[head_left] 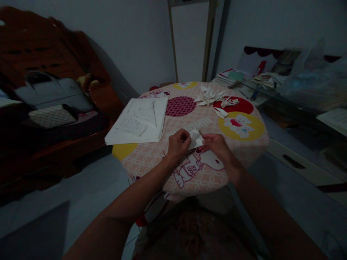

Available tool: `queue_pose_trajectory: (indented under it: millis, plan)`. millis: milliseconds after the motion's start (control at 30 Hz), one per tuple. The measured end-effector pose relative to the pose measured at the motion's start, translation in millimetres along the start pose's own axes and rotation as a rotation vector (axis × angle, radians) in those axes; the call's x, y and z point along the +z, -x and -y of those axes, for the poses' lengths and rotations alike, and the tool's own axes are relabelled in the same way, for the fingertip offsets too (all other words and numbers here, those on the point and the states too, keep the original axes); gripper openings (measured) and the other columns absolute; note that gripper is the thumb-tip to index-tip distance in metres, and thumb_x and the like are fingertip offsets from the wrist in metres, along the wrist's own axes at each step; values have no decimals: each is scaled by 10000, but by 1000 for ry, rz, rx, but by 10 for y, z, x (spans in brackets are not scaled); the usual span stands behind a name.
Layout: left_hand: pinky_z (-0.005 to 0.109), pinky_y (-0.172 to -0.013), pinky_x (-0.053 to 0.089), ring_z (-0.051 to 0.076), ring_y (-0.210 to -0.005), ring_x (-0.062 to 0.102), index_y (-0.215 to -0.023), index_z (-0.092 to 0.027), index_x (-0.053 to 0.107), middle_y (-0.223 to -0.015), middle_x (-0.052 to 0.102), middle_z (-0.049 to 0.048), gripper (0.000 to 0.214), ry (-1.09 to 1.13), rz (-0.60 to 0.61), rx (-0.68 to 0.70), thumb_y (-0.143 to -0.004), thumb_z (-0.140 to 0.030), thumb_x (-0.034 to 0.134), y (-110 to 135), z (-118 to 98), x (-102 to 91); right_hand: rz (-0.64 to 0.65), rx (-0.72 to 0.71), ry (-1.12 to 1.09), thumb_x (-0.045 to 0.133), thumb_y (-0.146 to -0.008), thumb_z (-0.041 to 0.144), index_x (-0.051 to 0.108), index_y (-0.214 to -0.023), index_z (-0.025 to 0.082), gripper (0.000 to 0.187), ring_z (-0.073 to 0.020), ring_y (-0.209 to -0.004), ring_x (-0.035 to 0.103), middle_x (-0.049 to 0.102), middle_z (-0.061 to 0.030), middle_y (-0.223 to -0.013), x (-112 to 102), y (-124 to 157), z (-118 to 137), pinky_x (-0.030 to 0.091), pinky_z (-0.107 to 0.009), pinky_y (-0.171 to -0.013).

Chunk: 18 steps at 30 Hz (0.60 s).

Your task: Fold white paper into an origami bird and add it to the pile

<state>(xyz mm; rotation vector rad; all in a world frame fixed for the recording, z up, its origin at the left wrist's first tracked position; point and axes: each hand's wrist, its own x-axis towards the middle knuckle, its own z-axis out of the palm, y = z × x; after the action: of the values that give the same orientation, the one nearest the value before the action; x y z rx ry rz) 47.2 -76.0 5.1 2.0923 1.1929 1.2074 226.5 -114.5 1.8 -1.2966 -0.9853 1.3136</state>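
A small folded piece of white paper (pixel 195 138) lies between my hands near the middle of the round table. My left hand (pixel 179 143) pinches its left side, fingers curled. From the right, my right hand (pixel 215 143) grips the paper's other edge between thumb and fingers. Just beyond the hands lies a flat printed strip of paper (pixel 204 122). Towards the back right rest several folded paper pieces (pixel 208 96), a smaller group of them (pixel 230 102) and one single folded piece (pixel 221 113).
A stack of written sheets (pixel 151 135) covers the table's left part, over a patterned cloth (pixel 151 162). At left stands a carved wooden seat (pixel 100 94) with a grey bag (pixel 62 95). A glass-topped stand (pixel 287 103) with books and plastic bags is at right.
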Motion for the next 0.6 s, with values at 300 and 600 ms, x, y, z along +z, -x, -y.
queue_pose_trajectory:
  millis: [300, 600]
  plan:
    - [284, -660, 475, 167, -733, 618, -991, -185, 601, -835, 664, 25, 325, -235, 179, 158, -792, -422, 699, 45, -60, 57, -55, -66, 92, 655, -700, 81, 739, -846, 161, 187, -118, -451, 624, 679, 20, -585, 96, 0, -24, 514, -198, -410]
    - [295, -698, 446, 206, -868, 614, -877, -193, 600, -904, 655, 71, 80, -449, 199, 240, -882, -260, 557, 64, -51, 45, -50, -20, 123, 639, -729, 108, 671, -787, 133, 70, -126, -418, 612, 637, 4, -482, 142, 19, 28, 480, -184, -393]
